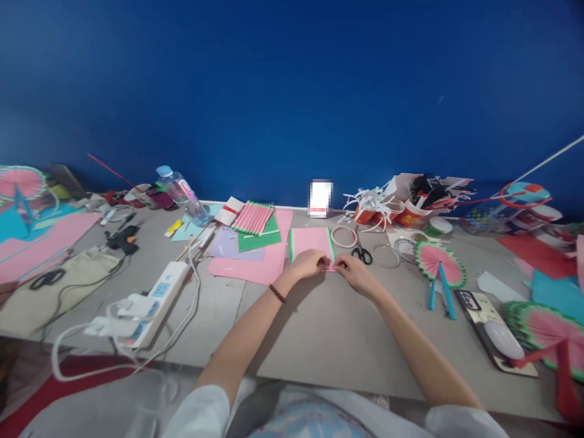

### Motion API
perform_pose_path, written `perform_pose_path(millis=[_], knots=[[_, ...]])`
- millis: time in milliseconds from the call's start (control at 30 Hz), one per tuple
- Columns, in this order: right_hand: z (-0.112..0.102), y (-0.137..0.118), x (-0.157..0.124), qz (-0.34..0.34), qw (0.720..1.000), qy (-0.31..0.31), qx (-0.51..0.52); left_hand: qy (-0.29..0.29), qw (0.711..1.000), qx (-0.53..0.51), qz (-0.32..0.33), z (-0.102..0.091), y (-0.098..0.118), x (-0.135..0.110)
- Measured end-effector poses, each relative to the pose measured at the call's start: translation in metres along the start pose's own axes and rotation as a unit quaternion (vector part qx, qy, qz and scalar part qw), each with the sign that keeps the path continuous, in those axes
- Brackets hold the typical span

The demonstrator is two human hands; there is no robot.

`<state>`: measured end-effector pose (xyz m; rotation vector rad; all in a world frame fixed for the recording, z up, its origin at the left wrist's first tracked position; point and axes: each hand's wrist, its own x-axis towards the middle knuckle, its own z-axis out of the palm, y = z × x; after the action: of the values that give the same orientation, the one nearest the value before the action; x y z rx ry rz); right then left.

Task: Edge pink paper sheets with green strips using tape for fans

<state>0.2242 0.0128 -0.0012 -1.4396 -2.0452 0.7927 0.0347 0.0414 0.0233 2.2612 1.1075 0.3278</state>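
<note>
A sheet of pink paper point(310, 238) with green strips along its left and right sides lies on the grey table. My left hand point(312, 263) is closed in a pinch at its near edge, and the wrist wears a beaded bracelet point(277, 293). Close beside it, my right hand point(352, 269) pinches the same edge near the right corner. A narrow band along that edge seems to be folded, though the fingers partly cover it. Black scissors point(362, 255) and a white ring point(344, 236) lie just right of the sheet.
Left of the sheet are a pleated pink paper point(254, 218), green paper point(260, 239), a tilted bottle point(183, 194) and a power strip point(159, 298) with cables. Finished paper fans point(440, 264), a phone point(474, 310) and a mouse point(504, 339) lie right. A lit phone screen point(320, 199) stands behind.
</note>
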Motion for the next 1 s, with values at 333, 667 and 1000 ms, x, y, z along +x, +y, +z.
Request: perform_pose_path(millis=[333,667,1000], knots=[[0.008,0.0,0.002,-0.017,0.999,-0.006,-0.042,0.009,1.0,0.008,0.009,0.005,-0.002,0.0],[0.006,-0.002,0.001,-0.031,0.998,-0.012,-0.049,-0.03,0.995,-0.077,-0.047,-0.012,-0.015,-0.014],[-0.003,0.0,0.004,0.017,0.999,-0.029,-0.003,-0.016,0.993,-0.111,-0.047,-0.011,-0.021,-0.016]])
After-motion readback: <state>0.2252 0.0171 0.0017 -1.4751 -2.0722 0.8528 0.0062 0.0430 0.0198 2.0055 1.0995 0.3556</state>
